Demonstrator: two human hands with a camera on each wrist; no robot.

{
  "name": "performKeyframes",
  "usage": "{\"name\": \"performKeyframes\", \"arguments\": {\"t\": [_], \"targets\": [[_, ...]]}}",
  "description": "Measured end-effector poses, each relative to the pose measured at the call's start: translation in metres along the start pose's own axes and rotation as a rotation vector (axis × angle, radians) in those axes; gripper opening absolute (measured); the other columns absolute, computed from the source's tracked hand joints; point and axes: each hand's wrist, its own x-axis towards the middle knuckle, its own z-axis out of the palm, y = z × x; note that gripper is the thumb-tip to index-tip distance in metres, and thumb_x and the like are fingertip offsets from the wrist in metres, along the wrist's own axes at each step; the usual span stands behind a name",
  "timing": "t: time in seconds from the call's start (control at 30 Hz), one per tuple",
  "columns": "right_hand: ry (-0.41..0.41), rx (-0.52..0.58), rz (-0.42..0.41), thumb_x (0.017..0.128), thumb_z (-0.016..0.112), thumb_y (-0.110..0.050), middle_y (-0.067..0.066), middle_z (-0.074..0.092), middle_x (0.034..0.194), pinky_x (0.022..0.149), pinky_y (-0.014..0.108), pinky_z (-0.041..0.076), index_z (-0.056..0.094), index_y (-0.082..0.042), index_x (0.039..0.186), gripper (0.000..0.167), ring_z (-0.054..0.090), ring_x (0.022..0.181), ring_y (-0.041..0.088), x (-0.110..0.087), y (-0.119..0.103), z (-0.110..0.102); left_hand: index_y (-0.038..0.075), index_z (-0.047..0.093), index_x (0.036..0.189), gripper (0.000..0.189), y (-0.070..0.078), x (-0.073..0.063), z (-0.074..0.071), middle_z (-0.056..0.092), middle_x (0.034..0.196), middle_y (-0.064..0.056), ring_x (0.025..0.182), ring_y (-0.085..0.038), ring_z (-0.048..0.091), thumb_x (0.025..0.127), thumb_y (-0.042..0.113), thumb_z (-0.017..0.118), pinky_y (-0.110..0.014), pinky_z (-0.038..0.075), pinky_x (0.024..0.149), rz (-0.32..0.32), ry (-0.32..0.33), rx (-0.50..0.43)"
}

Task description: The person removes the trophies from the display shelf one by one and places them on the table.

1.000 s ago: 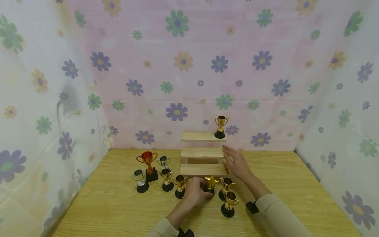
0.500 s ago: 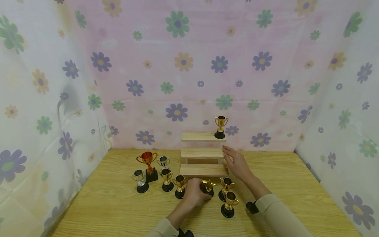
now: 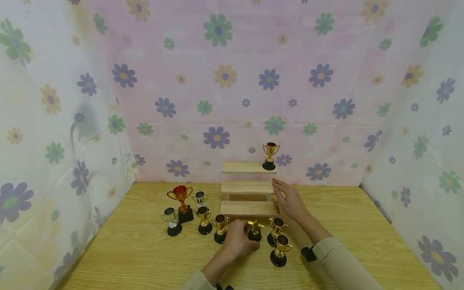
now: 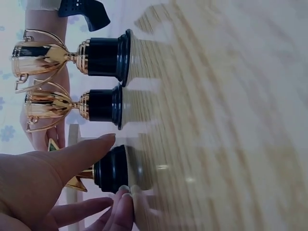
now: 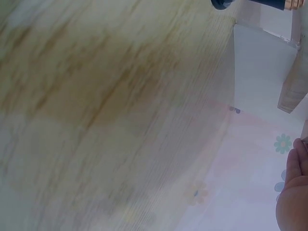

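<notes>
In the head view, a gold star trophy (image 3: 255, 230) stands on the table in front of a three-tier wooden shelf (image 3: 248, 207). My left hand (image 3: 237, 239) has its thumb and fingers round the trophy's black base (image 4: 113, 168); part of the star is hidden behind the hand in the left wrist view. My right hand (image 3: 291, 200) lies with straight fingers against the right end of the shelf's middle tier. Just right of the star trophy stand two gold cup trophies, one nearer (image 3: 280, 250) and one farther (image 3: 277, 231).
A gold cup trophy (image 3: 270, 156) stands at the right end of the top tier. Left of my left hand are two gold cups (image 3: 220, 228) (image 3: 204, 219), two silver cups (image 3: 171, 221) (image 3: 200, 198) and a taller orange-red cup (image 3: 182, 203). Flowered cloth (image 3: 250, 88) hangs behind and at the sides.
The star, seen face-on a second ago, now looks foreshortened and slightly lower. My left thumb has shifted a little toward the front. The right hand stays in place.
</notes>
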Motion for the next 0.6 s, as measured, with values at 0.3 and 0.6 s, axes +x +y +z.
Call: {"name": "performKeyframes", "arguments": {"t": [0.3,0.6], "targets": [[-0.004,0.008,0.005,0.108,0.052,-0.013,0.023,0.055,0.146,0.108,0.058,0.042,0.058,0.006,0.139,0.037,0.052,0.134,0.042,0.0,0.0,0.001,-0.017,0.057,0.127,0.079,0.006,-0.014,-0.007,0.063,0.116,-0.026,0.108,-0.04,0.059,0.069,0.02,0.095,-0.058,0.05,0.094,-0.041,-0.056,0.003],[-0.011,-0.001,0.017,0.109,0.051,-0.016,0.021,0.054,0.147,0.109,0.058,0.041,0.058,0.006,0.14,0.038,0.051,0.136,0.041,0.0,0.001,0.001,-0.012,0.043,0.147,0.097,0.024,-0.037,-0.025,0.047,0.144,-0.036,0.134,-0.054,0.044,0.076,0.032,0.092,-0.068,0.039,0.106,-0.109,-0.149,0.07]]}}
